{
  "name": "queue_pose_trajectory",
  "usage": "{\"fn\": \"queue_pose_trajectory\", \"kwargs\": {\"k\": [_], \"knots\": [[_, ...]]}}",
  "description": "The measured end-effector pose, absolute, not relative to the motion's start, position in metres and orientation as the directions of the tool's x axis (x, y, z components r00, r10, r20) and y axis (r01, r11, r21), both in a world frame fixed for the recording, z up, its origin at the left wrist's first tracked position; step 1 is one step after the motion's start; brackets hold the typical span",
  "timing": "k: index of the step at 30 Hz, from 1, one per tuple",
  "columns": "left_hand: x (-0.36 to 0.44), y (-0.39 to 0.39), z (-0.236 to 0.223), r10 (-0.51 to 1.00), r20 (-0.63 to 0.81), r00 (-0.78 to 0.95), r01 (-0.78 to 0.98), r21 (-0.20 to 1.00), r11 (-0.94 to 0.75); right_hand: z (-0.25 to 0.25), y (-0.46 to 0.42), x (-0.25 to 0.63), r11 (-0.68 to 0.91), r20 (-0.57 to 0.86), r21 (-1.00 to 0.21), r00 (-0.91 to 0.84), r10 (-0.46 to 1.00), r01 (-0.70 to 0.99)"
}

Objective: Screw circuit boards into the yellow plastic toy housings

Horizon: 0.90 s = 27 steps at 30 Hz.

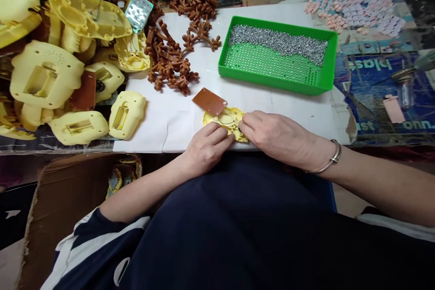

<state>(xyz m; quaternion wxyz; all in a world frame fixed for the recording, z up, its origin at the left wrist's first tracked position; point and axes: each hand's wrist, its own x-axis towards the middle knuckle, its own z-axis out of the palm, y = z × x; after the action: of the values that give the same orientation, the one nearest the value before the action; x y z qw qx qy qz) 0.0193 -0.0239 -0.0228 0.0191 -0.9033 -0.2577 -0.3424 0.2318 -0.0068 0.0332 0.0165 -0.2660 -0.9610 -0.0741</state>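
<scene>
A yellow plastic shell half (210, 118) lies hollow side up at the table's front edge, with thin wires inside it. A brown circuit board (210, 101) rests against its far left side. My left hand (209, 147) has its fingers curled over the shell's near edge and grips it. At the right end my right hand (272, 133) pinches at the shell's inside, close to a small dark round part (239, 129). Whatever lies between the right fingertips is hidden.
Yellow shells (47, 74) pile up at left, beside brown branch-shaped parts (173, 54). A green tray (277, 84) of small screws stands behind my hands. Pale small pieces (363, 2) lie at back right, near a screwdriver (404, 72). A cardboard box (61, 199) stands below left.
</scene>
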Motion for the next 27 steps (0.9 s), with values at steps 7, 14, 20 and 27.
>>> {"fn": "queue_pose_trajectory", "kwargs": {"k": [7, 14, 20, 27], "knots": [[0.027, -0.026, -0.016, 0.463, 0.546, 0.698, 0.573, -0.038, -0.819, 0.023, 0.004, 0.249, 0.791, 0.141, -0.246, -0.786, 0.602, 0.561], [0.026, -0.025, -0.019, 0.476, 0.528, 0.703, 0.577, -0.031, -0.816, 0.034, 0.057, 0.225, 0.758, 0.258, -0.213, -0.713, 0.652, 0.617], [0.024, -0.024, -0.021, 0.488, 0.500, 0.715, 0.571, -0.017, -0.820, 0.007, 0.107, 0.182, 0.942, 0.234, -0.001, -0.915, 0.328, 0.337], [0.023, -0.024, -0.022, 0.514, 0.436, 0.739, 0.579, -0.019, -0.815, 0.038, 0.099, 0.209, 0.974, 0.354, 0.070, -0.919, 0.175, 0.213]]}}
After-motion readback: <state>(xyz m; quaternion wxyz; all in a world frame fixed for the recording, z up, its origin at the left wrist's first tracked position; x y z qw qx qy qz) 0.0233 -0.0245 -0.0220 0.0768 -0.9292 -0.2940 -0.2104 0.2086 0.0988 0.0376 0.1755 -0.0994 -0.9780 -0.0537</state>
